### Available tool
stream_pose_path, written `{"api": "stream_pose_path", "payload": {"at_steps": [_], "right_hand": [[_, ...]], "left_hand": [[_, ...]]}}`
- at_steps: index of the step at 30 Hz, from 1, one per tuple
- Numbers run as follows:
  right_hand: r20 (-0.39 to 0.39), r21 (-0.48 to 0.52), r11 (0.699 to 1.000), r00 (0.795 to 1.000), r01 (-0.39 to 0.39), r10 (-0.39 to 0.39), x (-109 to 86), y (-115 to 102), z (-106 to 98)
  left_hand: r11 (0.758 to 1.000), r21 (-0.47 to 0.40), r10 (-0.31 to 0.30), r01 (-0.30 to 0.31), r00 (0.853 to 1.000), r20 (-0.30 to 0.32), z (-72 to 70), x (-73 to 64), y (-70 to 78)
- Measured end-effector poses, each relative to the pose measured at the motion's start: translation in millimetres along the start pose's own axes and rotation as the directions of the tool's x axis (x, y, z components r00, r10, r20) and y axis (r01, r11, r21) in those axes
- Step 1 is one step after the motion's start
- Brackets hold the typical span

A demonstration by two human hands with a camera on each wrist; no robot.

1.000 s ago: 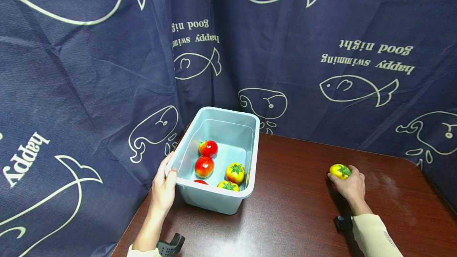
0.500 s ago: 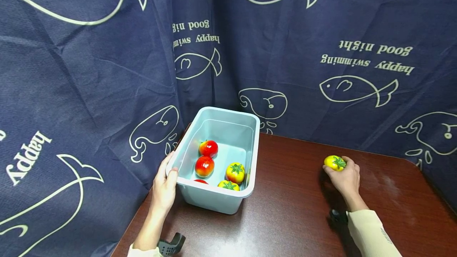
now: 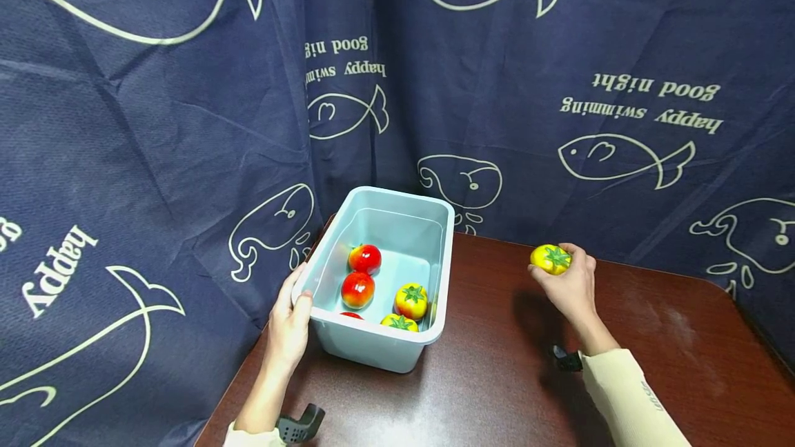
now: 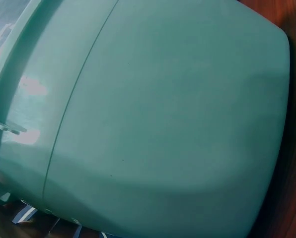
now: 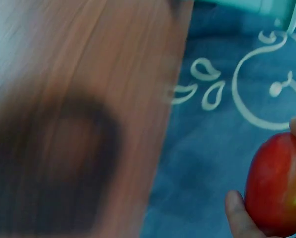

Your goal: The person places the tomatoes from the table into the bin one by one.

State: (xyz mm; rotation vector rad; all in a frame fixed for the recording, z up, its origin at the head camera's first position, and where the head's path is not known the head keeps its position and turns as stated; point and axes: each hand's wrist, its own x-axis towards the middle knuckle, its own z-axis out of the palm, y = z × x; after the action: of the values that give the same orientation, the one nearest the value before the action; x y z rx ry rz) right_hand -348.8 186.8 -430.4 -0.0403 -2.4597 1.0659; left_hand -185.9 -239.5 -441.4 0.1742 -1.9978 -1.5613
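My right hand (image 3: pixel 573 288) holds a yellow-and-red tomato (image 3: pixel 548 259) with a green star-shaped top. It is above the table, with a shadow below. In the right wrist view the tomato's red underside (image 5: pixel 272 186) shows between the fingertips. On the left, my left hand (image 3: pixel 289 326) grips the near-left rim of a light blue plastic bin (image 3: pixel 366 347), thumb over the edge. Inside lie several tomatoes, among them a red one (image 3: pixel 357 290) and a yellow-red one (image 3: pixel 411 301); the near wall partly hides others. The bin's outer wall (image 4: pixel 163 119) fills most of the left wrist view.
The bin stands on a dark brown wooden table (image 3: pixel 497 364). A navy curtain (image 3: pixel 484 88) with white fish and whale drawings hangs behind the table and along its left side.
My right hand has lifted the tomato and carried it left and away from me, toward the bin. My left hand keeps its grip on the bin, which stays in place.
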Motion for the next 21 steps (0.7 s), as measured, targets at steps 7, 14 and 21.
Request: {"api": "stream_pose_path", "payload": {"at_steps": [7, 14, 21], "right_hand": [[0.025, 0.050, 0.992, 0.993, 0.116, -0.117, -6.0, -39, 9], [0.051, 0.120, 0.975, 0.979, 0.188, -0.195, -15.0, -70, 17], [0.078, 0.184, 0.962, 0.973, 0.201, -0.218, -27.4, -100, 27]], "left_hand": [[0.999, 0.041, -0.010, 0.011, 1.000, -0.014, -0.2, 0.6, -2.3], [0.998, 0.060, 0.013, -0.013, 1.000, -0.015, -1.0, 0.5, -1.9], [0.999, 0.050, 0.000, 0.000, 1.000, -0.003, -0.9, 0.8, -1.3]]}}
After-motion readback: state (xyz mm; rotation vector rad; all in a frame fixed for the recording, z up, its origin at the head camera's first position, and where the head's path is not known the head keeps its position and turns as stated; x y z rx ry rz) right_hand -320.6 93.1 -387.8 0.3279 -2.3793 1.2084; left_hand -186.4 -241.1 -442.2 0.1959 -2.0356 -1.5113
